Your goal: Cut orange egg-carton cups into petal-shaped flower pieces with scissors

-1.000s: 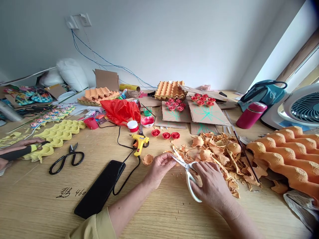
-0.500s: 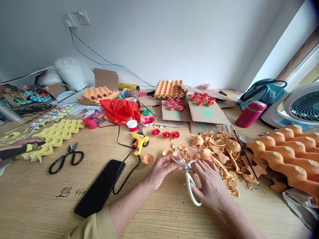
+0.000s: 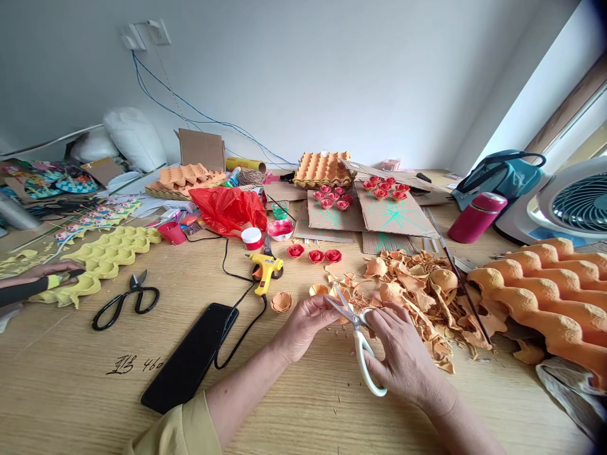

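Observation:
My right hand (image 3: pixel 403 357) grips white-handled scissors (image 3: pixel 363 354), their blades open and pointing up-left toward my left hand. My left hand (image 3: pixel 306 325) pinches a small orange piece of egg-carton pulp at the blade tips; most of the piece is hidden by my fingers. Two orange paper cups (image 3: pixel 281 301) lie just beyond my left hand. A heap of orange carton scraps (image 3: pixel 422 297) spreads to the right of the scissors. Three red paper roses (image 3: pixel 315 255) sit in a row farther back.
A yellow glue gun (image 3: pixel 265 270) with black cord, a black phone (image 3: pixel 190 357) and black scissors (image 3: pixel 128 302) lie left of my hands. Orange egg trays (image 3: pixel 545 303) sit at the right. Another person's hand (image 3: pixel 47 272) rests on a yellow tray (image 3: pixel 109 256) at far left.
My hands and the scissors have shifted slightly toward me, and the blades have worked at the small orange piece. The other person's hand at far left has moved a little.

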Tool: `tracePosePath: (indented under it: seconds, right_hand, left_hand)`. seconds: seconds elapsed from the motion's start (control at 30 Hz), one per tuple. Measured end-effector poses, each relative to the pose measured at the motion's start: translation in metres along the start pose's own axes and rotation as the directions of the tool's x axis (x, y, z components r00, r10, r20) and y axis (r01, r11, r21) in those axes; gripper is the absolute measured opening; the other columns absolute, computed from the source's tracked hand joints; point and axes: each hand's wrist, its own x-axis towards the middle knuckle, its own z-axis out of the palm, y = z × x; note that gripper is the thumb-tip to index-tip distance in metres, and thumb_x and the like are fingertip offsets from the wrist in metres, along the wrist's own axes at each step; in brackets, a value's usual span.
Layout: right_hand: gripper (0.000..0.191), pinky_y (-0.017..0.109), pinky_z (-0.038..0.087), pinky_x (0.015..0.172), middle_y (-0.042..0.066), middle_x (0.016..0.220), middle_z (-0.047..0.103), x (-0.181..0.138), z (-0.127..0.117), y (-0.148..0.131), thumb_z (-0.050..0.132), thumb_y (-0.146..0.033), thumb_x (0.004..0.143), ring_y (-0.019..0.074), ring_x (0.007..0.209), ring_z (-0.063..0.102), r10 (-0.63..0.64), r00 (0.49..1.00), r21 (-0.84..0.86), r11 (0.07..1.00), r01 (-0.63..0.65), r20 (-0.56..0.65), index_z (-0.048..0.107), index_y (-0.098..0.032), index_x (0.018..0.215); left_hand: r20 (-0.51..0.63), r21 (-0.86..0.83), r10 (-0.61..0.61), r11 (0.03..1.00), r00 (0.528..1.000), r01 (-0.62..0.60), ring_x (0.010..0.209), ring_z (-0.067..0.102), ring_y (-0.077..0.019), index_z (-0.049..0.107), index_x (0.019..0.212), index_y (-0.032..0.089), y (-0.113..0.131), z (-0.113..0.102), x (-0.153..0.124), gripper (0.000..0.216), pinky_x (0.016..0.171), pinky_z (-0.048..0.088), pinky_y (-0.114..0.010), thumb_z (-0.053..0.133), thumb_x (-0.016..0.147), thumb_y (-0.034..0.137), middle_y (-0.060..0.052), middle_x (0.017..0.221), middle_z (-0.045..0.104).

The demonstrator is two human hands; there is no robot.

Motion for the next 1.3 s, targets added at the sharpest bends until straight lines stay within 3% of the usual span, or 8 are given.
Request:
tracePosePath:
  seconds: [0.47, 0.83, 1.3]
  right_hand:
    - [0.022, 0.042, 0.037, 0.088, -0.002, 0.073, 0.050, 0.000, -0.003, -0.002, 0.055, -0.035, 0.093, 0.0184, 0.070, 0.050, -0.052, 0.999, 0.021, 0.998, 0.052, -0.006, 0.041, -0.022, 0.082]
    - [0.018, 0.046, 0.035, 0.093, 0.000, 0.079, 0.054, 0.001, -0.003, -0.002, 0.058, -0.034, 0.089, 0.0207, 0.074, 0.052, -0.038, 0.999, -0.031, 0.999, 0.038, -0.009, 0.044, -0.023, 0.090]
    - [0.018, 0.042, 0.036, 0.086, 0.000, 0.076, 0.054, 0.001, -0.008, -0.002, 0.057, -0.035, 0.093, 0.0196, 0.071, 0.052, -0.070, 0.997, 0.011, 0.997, 0.070, 0.017, 0.046, -0.022, 0.088]
  left_hand:
    - [0.052, 0.093, 0.048, 0.994, 0.998, -0.053, 0.092, 0.063, -0.0168, 0.077, 0.090, 0.018, 0.011, 0.000, -0.001, 0.017, 0.094, 0.044, -0.030, 0.077, 0.081, 0.033, -0.003, 0.091, 0.073]
    - [0.096, 0.277, 0.079, 0.955, 0.992, -0.103, 0.084, 0.061, -0.0149, 0.074, 0.082, 0.016, 0.026, 0.002, -0.001, 0.022, 0.085, 0.046, -0.028, 0.078, 0.078, 0.037, -0.002, 0.082, 0.066]
    - [0.070, 0.366, 0.065, 0.927, 0.995, -0.086, 0.081, 0.060, -0.0152, 0.073, 0.077, 0.014, 0.034, 0.001, 0.001, 0.027, 0.082, 0.048, -0.028, 0.081, 0.072, 0.040, -0.002, 0.080, 0.064]
